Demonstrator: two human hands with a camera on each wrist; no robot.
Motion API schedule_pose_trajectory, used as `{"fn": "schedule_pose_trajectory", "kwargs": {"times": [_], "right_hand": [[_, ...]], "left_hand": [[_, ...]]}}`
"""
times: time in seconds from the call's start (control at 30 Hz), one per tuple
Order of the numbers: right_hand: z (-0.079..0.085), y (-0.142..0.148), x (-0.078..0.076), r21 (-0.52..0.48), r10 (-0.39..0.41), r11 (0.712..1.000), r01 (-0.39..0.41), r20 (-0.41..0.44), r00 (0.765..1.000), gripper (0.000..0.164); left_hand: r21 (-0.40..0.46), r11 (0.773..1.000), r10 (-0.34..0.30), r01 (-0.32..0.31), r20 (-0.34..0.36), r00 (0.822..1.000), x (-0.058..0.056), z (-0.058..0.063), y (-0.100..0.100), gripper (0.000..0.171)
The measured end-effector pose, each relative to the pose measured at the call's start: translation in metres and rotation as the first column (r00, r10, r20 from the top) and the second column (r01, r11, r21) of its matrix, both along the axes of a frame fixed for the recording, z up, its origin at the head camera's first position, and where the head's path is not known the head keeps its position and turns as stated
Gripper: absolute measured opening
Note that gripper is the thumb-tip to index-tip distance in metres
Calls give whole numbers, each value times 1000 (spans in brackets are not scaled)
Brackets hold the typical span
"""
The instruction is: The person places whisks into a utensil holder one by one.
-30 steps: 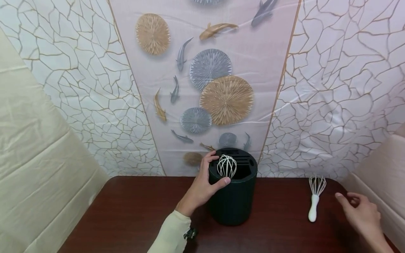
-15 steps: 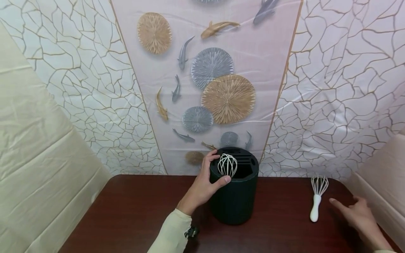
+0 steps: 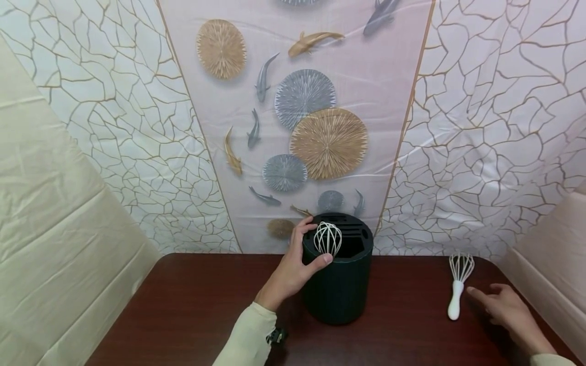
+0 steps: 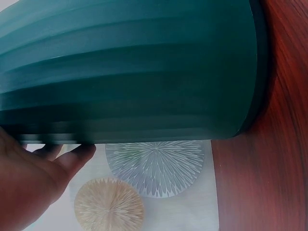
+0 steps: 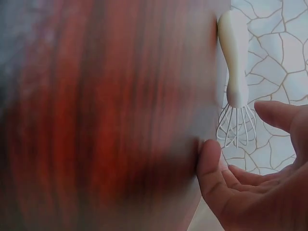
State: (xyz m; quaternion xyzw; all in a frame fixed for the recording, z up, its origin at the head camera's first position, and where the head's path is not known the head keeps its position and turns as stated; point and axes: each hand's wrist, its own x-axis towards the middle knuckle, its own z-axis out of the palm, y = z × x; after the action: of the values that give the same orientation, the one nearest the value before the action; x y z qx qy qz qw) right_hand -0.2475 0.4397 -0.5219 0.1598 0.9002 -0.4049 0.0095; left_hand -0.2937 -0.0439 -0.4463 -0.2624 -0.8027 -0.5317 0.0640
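Observation:
A dark green utensil holder (image 3: 339,292) with a slotted top stands upright near the table's back edge. The wire head of a whisk (image 3: 327,240) sticks up out of its opening. My left hand (image 3: 293,268) grips the holder at its rim, thumb in front and fingers round the left side. Seen by the left wrist camera, the holder's ribbed wall (image 4: 134,82) lies along the fingers. A second whisk (image 3: 455,299), with a white handle, lies on the table at the right, wires pointing away. Just right of its handle is my right hand (image 3: 505,309), fingers loosely bent and holding nothing.
The dark red-brown table (image 3: 206,310) reaches back to a patterned cloth wall (image 3: 467,152) showing fish and round leaves. Cream padded panels (image 3: 50,213) slope in at both sides.
My right hand has moved left toward the whisk on the table, its fingers loosening. The left hand keeps its hold on the utensil holder.

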Motion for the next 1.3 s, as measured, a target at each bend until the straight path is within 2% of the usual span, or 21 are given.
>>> {"fn": "schedule_pose_trajectory", "kwargs": {"times": [0.2, 0.33, 0.5, 0.7, 0.9, 1.0, 1.13, 1.3], "right_hand": [[0, -6, -9, -43, -11, 999, 11, 11, 1000, 89], [2, -11, -14, -55, 18, 998, -17, 20, 1000, 90], [4, -13, -19, -102, 28, 995, -21, 69, 997, 94], [7, -16, -25, -119, 29, 993, -23, 51, 998, 90], [8, -20, -34, -136, -31, 990, 37, 43, 999, 94], [8, -18, -35, -203, -19, 979, 27, 43, 999, 90], [7, -13, -35, -310, 30, 950, -16, 39, 999, 76], [5, -10, -36, -366, 49, 930, -27, 49, 998, 65]], "left_hand": [[-4, 1000, -1, 1, -3, 1000, 0, 0, -1, 77], [7, 1000, -7, 7, -7, 1000, 0, 0, 0, 77], [8, 1000, -12, 12, -4, 1000, 0, -2, 1, 77], [5, 1000, -10, 10, -4, 1000, -1, -3, 2, 77], [5, 1000, -11, 11, -10, 1000, -1, -1, 2, 74], [3, 1000, -14, 14, -10, 1000, -2, -1, 1, 74], [3, 1000, -20, 20, -2, 1000, -3, -1, 0, 73], [-3, 999, -34, 34, -5, 999, -5, -1, -3, 74]]}}
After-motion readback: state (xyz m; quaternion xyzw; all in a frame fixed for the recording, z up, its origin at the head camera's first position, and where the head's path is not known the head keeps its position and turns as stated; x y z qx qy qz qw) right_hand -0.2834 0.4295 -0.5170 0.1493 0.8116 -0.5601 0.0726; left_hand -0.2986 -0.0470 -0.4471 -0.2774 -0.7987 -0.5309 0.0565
